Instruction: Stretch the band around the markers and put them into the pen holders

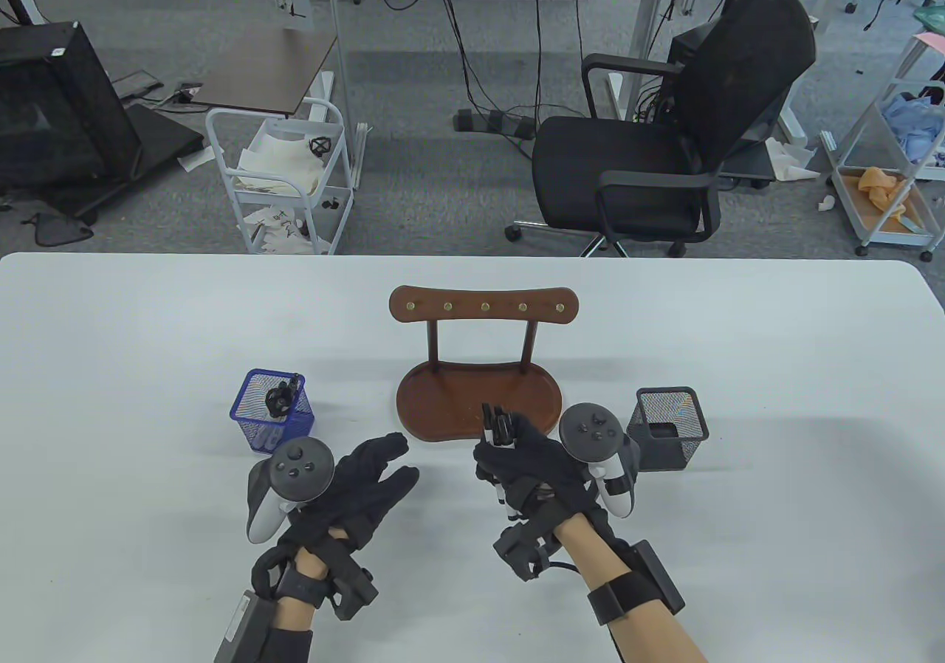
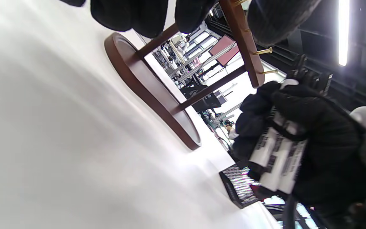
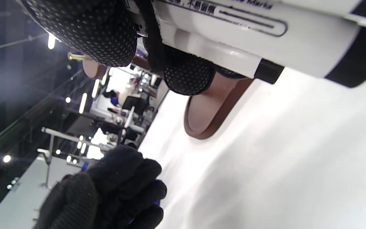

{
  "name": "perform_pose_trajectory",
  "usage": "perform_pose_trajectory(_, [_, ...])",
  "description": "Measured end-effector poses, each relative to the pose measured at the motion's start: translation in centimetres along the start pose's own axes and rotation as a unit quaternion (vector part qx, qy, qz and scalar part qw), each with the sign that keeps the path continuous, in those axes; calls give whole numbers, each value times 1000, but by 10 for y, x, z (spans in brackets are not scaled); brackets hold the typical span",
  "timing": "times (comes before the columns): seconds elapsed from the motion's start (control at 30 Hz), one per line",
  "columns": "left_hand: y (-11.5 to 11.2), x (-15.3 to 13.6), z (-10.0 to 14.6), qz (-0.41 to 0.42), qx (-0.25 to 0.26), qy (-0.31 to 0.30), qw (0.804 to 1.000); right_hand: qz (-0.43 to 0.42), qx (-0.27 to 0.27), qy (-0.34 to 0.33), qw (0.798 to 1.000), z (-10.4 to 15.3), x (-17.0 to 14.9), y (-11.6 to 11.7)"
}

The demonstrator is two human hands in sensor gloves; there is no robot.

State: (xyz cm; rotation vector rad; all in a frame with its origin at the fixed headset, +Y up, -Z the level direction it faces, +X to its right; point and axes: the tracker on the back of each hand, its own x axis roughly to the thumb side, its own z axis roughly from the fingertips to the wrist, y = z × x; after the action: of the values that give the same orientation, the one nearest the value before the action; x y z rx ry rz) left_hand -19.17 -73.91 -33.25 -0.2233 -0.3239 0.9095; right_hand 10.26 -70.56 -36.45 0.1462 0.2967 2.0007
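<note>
My right hand (image 1: 528, 452) grips a bundle of white markers with black caps (image 1: 496, 427), held upright just in front of the wooden tray. In the left wrist view a black band (image 2: 289, 136) wraps the markers (image 2: 276, 159). The right wrist view shows the marker barrels (image 3: 265, 38) up close under my fingers (image 3: 91, 28). My left hand (image 1: 369, 482) hovers open to the left with fingers extended, holding nothing. The blue mesh pen holder (image 1: 271, 412) at the left contains a bundled set of markers (image 1: 282, 396). The black mesh pen holder (image 1: 669, 427) stands right of my right hand.
A brown wooden stand with an oval tray (image 1: 478, 401) and a peg rail (image 1: 483, 305) sits mid-table behind my hands. The white table (image 1: 148, 323) stretches wide on both sides. Beyond its far edge are an office chair (image 1: 664, 124) and carts.
</note>
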Motion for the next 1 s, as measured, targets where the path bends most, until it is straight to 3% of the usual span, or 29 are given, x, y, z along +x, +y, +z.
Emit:
perform_pose_trajectory(0.27, [-4,7,0,-100,-10,11,995,3,-27,-16,1000,7,8,-38])
perform_pose_trajectory(0.67, [-5,6,1,-66,-18,5,998,50,-142,-8,989,13,10,-115])
perform_pose_trajectory(1.0, [-3,5,2,-60,-17,-1,998,65,-194,12,979,7,-2,-158])
